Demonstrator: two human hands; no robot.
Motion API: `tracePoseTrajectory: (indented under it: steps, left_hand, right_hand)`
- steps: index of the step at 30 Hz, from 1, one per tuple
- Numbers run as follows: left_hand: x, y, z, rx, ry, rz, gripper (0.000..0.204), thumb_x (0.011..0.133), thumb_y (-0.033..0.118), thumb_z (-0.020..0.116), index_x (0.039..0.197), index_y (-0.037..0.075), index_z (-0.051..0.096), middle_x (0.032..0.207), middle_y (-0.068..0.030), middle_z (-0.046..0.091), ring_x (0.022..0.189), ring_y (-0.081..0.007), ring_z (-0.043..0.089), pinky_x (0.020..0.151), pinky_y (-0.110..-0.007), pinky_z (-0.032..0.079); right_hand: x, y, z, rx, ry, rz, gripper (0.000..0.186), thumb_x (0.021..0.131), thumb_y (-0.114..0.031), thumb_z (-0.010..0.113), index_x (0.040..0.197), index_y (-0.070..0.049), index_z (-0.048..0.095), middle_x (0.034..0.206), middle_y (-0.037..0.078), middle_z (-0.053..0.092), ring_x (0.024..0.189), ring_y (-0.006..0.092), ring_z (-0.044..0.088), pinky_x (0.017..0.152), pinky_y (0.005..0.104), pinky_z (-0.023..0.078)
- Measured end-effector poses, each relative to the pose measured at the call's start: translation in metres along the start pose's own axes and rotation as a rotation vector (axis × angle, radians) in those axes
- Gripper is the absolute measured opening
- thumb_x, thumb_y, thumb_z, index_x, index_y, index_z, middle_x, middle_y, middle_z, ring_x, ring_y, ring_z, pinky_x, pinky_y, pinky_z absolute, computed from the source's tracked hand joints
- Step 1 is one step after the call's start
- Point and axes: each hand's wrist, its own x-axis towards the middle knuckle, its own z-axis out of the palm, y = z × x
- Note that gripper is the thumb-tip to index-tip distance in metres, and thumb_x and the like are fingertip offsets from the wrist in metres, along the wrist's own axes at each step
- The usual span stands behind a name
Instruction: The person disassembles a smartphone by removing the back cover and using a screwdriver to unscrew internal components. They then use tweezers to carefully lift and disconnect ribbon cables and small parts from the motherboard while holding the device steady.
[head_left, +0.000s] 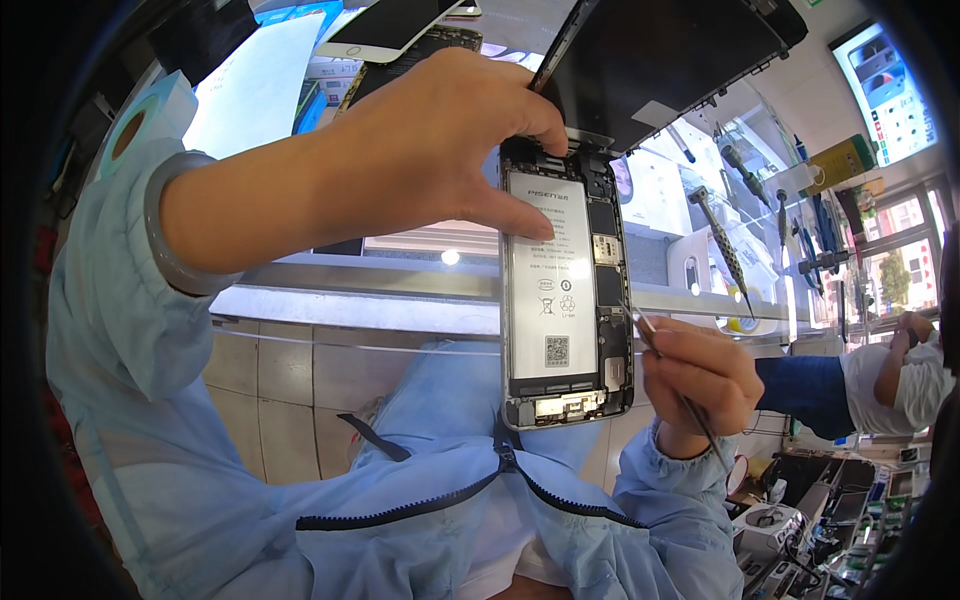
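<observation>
An opened smartphone (612, 285) projects past the near edge of the counter, a white battery (545, 300) filling most of its body. Its dark screen panel (650, 70) is swung up at the far end. My left hand (470, 140) grips the phone there: the thumb lies on the battery and the index finger is by the screen joint. In my right hand (700, 375), thin metal tweezers (690, 410) are pinched, their tip close to the phone's right edge; whether it touches is unclear.
On the glass counter (380, 305) lie a white phone (385, 30) at the back and several screwdrivers (720, 235) on the right. A tape roll (135, 125) stands far left. A screen (885, 90) hangs upper right. Another person (870, 385) is at the right.
</observation>
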Motion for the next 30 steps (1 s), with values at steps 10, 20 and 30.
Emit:
tracePoseTrajectory:
  steps: [10,20,30]
  left_hand:
    - [0.002,-0.001,-0.001,-0.038,-0.031,-0.024,0.047,0.059,0.019,0.087,0.099,0.005,0.066,0.092,-0.0085,0.061,0.083,-0.023,0.062,0.073,-0.03,0.049]
    - [0.001,0.0,-0.001,-0.017,-0.038,-0.039,0.046,0.061,0.021,0.086,0.1,0.005,0.065,0.094,-0.0089,0.061,0.085,-0.0244,0.062,0.076,-0.031,0.05]
    - [0.002,0.004,-0.005,0.039,-0.077,-0.093,0.047,0.061,0.021,0.085,0.1,0.004,0.065,0.096,-0.0097,0.061,0.087,-0.0254,0.062,0.077,-0.031,0.049]
  right_hand:
    - [0.004,0.001,-0.006,0.139,-0.041,0.098,0.022,0.062,0.006,0.075,0.078,-0.001,0.062,0.083,0.014,0.068,0.075,0.0276,0.07,0.061,0.029,0.058]
    - [0.005,0.002,-0.003,0.149,-0.04,0.069,0.021,0.064,0.006,0.075,0.079,-0.001,0.061,0.086,0.015,0.068,0.077,0.0291,0.07,0.064,0.0311,0.058]
    - [0.011,0.002,-0.007,0.078,-0.106,0.007,0.02,0.069,0.007,0.071,0.08,0.001,0.055,0.085,0.02,0.065,0.074,0.0291,0.069,0.063,0.0323,0.059]
